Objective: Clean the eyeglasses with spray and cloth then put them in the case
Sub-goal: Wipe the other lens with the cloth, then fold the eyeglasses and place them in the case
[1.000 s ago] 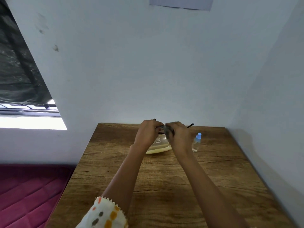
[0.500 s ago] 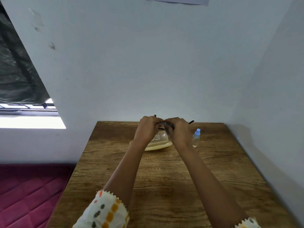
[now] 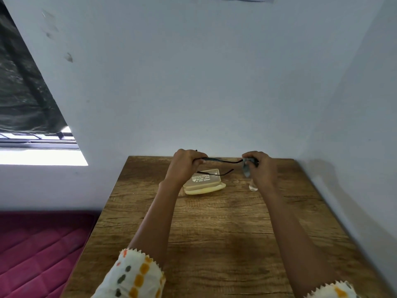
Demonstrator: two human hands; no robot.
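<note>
Head view: a big pale wall (image 3: 193, 82) stands behind a brown wood table (image 3: 214, 233). A dark red mat (image 3: 38, 250) lies low on the left, under a bright window (image 3: 38, 155). Two bare arms reach out over the table, each in a white sleeve (image 3: 137, 274) with colored spots.

The left hand (image 3: 185, 163) is curled round the front of the glasses (image 3: 223, 160) and holds them up over the far end of the table. The right hand (image 3: 261, 166) pinches the tip of one thin black side arm, with a small gray cloth (image 3: 246, 169) wrapped on it. The other side arm hangs lower, over the case (image 3: 204, 182).

The case is pale yellow with a see-through lid, and it sits on the table under the glasses. I cannot tell if they touch. A little clear bottle (image 3: 253, 187) stands just right of the case, mostly hidden by the right wrist.
</note>
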